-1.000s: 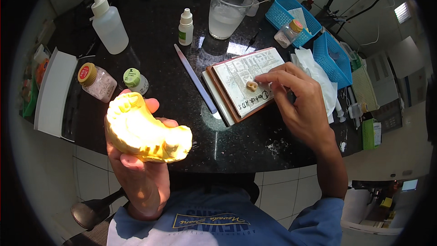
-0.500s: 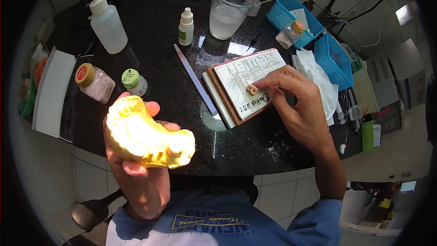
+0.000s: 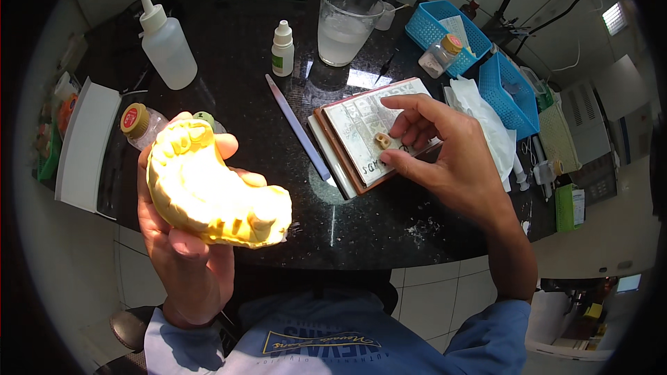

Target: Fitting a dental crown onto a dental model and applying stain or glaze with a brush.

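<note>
My left hand [image 3: 187, 257] is closed round a yellow dental cast [image 3: 208, 194], brightly lit and held up above the near edge of the bench. Tooth shapes show along its curved rim. My right hand [image 3: 448, 146] is over a white mixing slab [image 3: 361, 107] with dark marks on it, thumb and forefinger spread apart. Between those fingers lies a small tan-and-pink dental crown piece [image 3: 382, 141] on the slab, and neither fingertip plainly grips it. Left of the slab is a lilac nail file-like stick [image 3: 299, 128].
A squeeze bottle [image 3: 167, 48], a dropper bottle [image 3: 283, 48] and a glass of cloudy water [image 3: 346, 28] stand at the back. Gold-lidded jars [image 3: 142, 125] are at left and near the blue baskets [image 3: 511, 94]. White tissue [image 3: 479, 114] lies right of the slab.
My left hand has shifted the cast left and slightly up, now covering more of the green-lidded jar. My right thumb and forefinger have spread apart around the crown piece.
</note>
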Demonstrator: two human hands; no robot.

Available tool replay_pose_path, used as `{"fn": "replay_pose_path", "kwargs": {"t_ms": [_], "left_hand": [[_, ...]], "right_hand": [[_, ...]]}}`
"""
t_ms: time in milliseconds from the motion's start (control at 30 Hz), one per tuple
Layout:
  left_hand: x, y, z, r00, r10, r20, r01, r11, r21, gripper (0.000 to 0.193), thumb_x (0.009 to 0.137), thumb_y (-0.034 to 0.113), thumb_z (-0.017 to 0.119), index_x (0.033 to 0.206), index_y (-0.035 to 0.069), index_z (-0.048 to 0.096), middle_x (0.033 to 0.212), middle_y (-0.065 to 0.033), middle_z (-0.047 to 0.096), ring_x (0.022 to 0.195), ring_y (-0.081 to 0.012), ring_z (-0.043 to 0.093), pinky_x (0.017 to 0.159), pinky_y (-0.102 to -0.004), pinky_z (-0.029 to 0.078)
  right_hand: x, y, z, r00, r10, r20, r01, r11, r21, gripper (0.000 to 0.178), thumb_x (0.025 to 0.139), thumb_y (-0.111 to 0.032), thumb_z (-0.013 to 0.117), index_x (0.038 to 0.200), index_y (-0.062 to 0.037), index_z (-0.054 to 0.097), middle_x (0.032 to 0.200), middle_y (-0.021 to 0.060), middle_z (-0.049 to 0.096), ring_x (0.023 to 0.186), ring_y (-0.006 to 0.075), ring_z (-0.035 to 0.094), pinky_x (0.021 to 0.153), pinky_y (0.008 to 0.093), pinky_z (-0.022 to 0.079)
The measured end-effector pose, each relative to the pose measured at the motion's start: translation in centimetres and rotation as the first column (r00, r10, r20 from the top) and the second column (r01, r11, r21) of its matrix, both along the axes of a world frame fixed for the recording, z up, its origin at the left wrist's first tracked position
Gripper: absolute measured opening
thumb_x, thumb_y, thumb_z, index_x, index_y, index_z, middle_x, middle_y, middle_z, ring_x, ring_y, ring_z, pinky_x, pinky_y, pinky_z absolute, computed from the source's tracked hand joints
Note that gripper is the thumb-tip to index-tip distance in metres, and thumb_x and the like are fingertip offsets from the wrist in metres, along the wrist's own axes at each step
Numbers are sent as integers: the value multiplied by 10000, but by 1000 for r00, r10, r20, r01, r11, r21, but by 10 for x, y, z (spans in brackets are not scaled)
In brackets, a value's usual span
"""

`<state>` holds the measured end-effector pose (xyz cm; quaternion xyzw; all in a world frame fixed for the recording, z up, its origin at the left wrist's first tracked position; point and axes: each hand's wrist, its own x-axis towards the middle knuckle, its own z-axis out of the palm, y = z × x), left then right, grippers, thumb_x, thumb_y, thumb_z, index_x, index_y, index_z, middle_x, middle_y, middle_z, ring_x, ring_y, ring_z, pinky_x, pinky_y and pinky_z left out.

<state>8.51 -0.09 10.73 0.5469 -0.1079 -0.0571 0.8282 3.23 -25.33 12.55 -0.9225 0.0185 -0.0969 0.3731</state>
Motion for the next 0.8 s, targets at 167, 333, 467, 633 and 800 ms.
{"fn": "replay_pose_path", "kwargs": {"t_ms": [167,333,467,633,800], "left_hand": [[-2,2,-1,1000,3,-2,-3,1000,-9,1046,590,560,809,1341,19,320,1164,-178,566,920,-257,659,796,-385,573],[4,3,-7,998,-67,-18,65,996,-56,1018,599,529,821,1339,32,330,1166,-181,566,916,-265,661,801,-397,572],[5,0,2,995,-102,13,102,995,-4,1016,632,552,790,1360,25,316,1171,-173,559,921,-243,654,807,-385,570],[14,-7,20,982,-159,105,137,972,192,1083,606,656,754,1375,27,323,1154,-148,560,932,-205,647,810,-357,569],[36,-23,38,892,-299,338,241,949,201,901,780,586,657,1375,4,311,1250,-207,507,1008,-231,626,873,-378,540]], "right_hand": [[-7,10,2,993,-66,102,82,983,-162,265,766,-135,727,971,10,642,826,118,636,711,193,624,648,296,512],[-8,13,2,991,-113,73,127,966,-226,150,771,-121,717,808,6,649,795,118,620,672,204,620,610,308,502],[-8,15,-2,986,-113,126,138,969,-205,136,773,-117,712,803,-1,650,771,107,613,669,200,617,598,311,495],[-4,14,-6,986,-147,82,157,977,-141,137,765,-120,717,810,-7,654,791,103,615,673,193,615,598,308,494],[-6,15,-9,981,-152,117,169,972,-161,150,759,-127,723,817,-7,655,796,101,618,671,191,617,590,307,492]]}}
